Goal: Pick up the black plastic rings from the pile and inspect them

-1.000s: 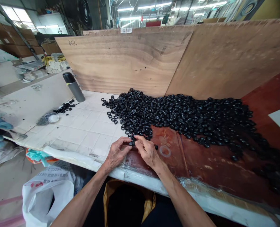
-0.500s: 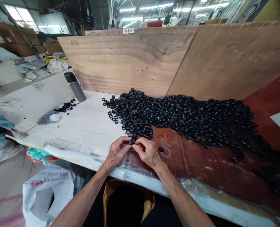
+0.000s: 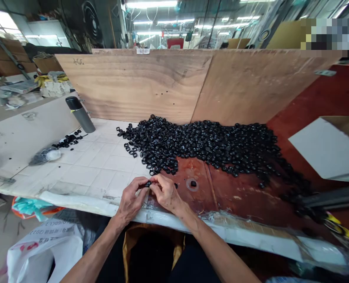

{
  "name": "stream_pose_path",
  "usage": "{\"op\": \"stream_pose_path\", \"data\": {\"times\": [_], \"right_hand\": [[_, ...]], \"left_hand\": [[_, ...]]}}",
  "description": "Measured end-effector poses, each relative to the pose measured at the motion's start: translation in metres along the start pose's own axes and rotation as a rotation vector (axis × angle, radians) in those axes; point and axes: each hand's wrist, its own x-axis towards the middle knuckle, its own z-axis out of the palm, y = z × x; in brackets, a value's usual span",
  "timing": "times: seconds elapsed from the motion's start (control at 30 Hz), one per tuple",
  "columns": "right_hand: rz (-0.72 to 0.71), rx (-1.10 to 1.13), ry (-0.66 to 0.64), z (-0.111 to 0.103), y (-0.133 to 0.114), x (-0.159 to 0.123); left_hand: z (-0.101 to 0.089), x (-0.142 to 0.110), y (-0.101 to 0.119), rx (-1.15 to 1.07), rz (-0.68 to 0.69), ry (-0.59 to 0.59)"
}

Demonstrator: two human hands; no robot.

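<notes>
Near the front edge of the table, my left hand point(image 3: 132, 197) and my right hand point(image 3: 166, 193) meet with their fingertips closed on a small black ring-like part point(image 3: 148, 183). Fingers cover much of it, so its exact shape is hard to make out. Just beyond my hands spreads a big heap of black plastic rings point(image 3: 204, 143). One loose black piece point(image 3: 193, 183) lies on the red-brown surface to the right of my right hand. Another dark piece point(image 3: 176, 185) shows right beside that hand.
A grey bottle with a black cap point(image 3: 81, 116) leans at the back left. Small black pieces point(image 3: 68, 140) and a clear bag point(image 3: 41, 155) lie near it. A wooden board point(image 3: 139, 86) closes off the back. At right is a white box point(image 3: 322, 149); an open yellowish bag point(image 3: 127, 251) hangs below the edge.
The view has swung to the right, bringing the white box into sight. My hands, still together on the small black part, are now apart from the heap, closer to the front edge.
</notes>
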Motion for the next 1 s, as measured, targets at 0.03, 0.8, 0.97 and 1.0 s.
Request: {"op": "stream_pose_path", "data": {"times": [0.03, 0.8, 0.97, 1.0], "right_hand": [[0.041, 0.028, -0.001, 0.004, -0.006, -0.005], [0.141, -0.077, 0.099, -0.035, 0.057, 0.001], [0.037, -0.092, -0.001, -0.035, 0.056, 0.001], [0.046, -0.094, 0.001, -0.035, 0.056, 0.0]], "left_hand": [[-0.004, -0.007, 0.003, 0.034, 0.03, 0.026], [0.036, 0.039, -0.014, 0.404, -0.21, -0.025], [0.012, 0.028, -0.019, 0.447, -0.155, 0.033], [0.01, 0.025, -0.019, 0.448, -0.146, 0.056]]}}
